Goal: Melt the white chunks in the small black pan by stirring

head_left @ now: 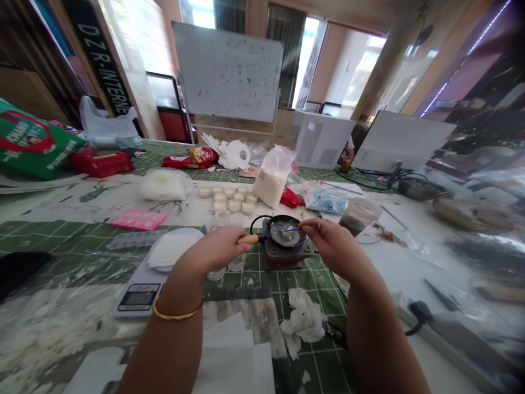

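Note:
My left hand (215,249) grips the wooden handle (247,238) of a small black pan (285,225), which holds a whitish melted substance. The pan sits on a small electric hot plate (285,257) with a red base. My right hand (328,246) pinches a thin blue-shafted tool (292,230), and its tip reaches into the pan. A black cord (255,221) curves behind the pan. Two small glass cups (223,268) stand partly hidden beneath my left hand.
A green cutting mat (315,306) lies under the hot plate, with crumpled tissue (303,320) near my arms. To the left stands a digital kitchen scale (139,298). Several small white-filled cups (227,200), a bag of white granules (270,178) and a plastic tub (359,214) stand beyond.

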`<state>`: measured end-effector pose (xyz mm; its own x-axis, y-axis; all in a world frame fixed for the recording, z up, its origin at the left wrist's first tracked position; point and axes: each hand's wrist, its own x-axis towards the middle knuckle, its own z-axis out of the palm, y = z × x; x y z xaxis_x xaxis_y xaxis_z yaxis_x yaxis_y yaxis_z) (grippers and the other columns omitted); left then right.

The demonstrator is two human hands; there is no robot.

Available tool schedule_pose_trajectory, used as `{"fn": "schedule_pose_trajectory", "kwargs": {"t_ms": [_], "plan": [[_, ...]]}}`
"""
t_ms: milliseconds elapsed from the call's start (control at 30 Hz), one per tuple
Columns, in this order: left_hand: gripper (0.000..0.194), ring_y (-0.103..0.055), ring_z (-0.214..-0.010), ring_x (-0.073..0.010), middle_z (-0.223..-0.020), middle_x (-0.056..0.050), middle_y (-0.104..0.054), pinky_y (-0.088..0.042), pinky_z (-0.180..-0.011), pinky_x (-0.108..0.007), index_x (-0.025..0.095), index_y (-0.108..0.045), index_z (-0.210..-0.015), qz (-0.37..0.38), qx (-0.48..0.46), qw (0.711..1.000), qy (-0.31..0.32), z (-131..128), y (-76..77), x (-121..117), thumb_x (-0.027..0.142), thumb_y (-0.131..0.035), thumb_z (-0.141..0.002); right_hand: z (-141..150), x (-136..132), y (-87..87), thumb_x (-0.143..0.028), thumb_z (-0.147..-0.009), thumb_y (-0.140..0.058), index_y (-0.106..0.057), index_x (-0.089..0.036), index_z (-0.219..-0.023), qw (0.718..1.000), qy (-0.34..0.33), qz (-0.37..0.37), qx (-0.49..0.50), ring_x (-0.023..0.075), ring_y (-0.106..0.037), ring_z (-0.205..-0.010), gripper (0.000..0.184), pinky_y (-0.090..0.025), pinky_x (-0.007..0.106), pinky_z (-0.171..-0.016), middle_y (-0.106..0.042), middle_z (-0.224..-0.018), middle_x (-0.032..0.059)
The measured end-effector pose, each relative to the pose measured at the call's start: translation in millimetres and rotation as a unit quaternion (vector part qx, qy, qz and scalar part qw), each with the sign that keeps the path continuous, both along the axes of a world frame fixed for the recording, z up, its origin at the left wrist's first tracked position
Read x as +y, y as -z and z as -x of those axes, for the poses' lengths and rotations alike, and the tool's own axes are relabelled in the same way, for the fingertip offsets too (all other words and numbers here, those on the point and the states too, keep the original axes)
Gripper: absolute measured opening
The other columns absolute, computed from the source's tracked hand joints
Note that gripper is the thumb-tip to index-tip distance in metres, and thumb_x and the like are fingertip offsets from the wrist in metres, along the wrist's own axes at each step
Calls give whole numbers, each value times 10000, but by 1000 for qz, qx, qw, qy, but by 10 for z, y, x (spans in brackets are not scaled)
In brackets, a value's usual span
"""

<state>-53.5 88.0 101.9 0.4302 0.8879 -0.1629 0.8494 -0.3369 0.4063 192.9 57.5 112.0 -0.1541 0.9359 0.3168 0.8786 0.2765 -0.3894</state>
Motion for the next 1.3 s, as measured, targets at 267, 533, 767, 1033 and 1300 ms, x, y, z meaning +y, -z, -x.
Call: {"fn": "schedule_pose_trajectory", "kwargs": {"t_ms": [267,533,767,1033,1300], "plan": [[223,-486,-611,-141,-706,-19,-564,-290,-513,-257,186,-497,-696,-2,1,1000,2,-11,6,3,383,-428,-774,8,-55,-37,-330,-858,-390,-645,-240,-949,999,-35,8,-16,178,-606,-826,286,-431,297,-735,-677,-891,32],[211,-492,-622,-147,-714,-20,-566,-292,-519,-258,188,-483,-678,-9,0,1000,9,9,-4,-7,368,-422,-770,-135,-152,-77,-378,-851,-397,-643,-273,-1019,997,-55,41,-38,196,-588,-905,316,-443,338,-787,-667,-954,34],[274,-510,-636,-150,-741,-29,-594,-307,-531,-254,184,-555,-740,-19,-31,999,2,-48,52,48,423,-424,-758,-315,-71,-38,-446,-792,-489,-648,-256,-1016,987,-50,119,92,167,-612,-737,334,-465,307,-694,-692,-865,26],[351,-505,-572,-143,-655,-44,-593,-291,-491,-251,160,-539,-658,4,-54,998,-17,-94,103,93,474,-408,-743,-549,402,365,-419,-663,-661,-662,-155,-768,896,77,101,425,165,-643,-724,284,-481,337,-788,-701,-694,56],[392,-491,-536,-139,-601,-44,-574,-272,-483,-254,162,-505,-592,0,-63,998,-21,-42,123,109,500,-383,-750,-667,308,418,-381,-669,-672,-643,-150,-706,872,131,73,467,146,-648,-638,236,-525,292,-705,-692,-642,54]]}}
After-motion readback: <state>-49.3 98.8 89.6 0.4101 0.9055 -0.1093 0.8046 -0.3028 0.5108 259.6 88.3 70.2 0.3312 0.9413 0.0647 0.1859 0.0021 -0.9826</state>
